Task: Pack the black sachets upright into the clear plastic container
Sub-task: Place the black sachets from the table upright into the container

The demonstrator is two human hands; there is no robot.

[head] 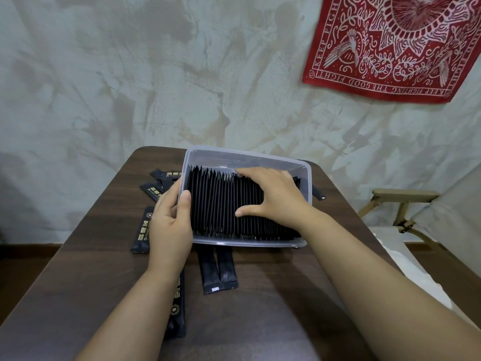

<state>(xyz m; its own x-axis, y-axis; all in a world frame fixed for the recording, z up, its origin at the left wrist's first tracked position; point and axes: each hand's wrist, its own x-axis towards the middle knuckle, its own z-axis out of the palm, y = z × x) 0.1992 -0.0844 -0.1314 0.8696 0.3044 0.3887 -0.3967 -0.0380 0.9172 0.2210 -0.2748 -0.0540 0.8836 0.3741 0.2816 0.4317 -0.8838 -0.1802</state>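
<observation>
The clear plastic container (250, 156) sits on the dark wooden table, tilted toward me. A tight row of black sachets (223, 204) stands on edge inside it. My left hand (169, 225) grips the container's left wall, thumb over the rim against the first sachet. My right hand (276, 196) lies flat across the tops of the packed sachets, fingers straight and thumb spread, pressing them. Two loose sachets (218, 269) stick out from under the container's near edge. More loose sachets lie at the left (140, 230) and under my left forearm (178, 308).
Further loose sachets (158, 181) lie behind my left hand, and one sachet end (318, 194) shows past the container's right side. The table (260, 308) stands against a mottled wall. A folding wooden chair (400, 204) is at the right.
</observation>
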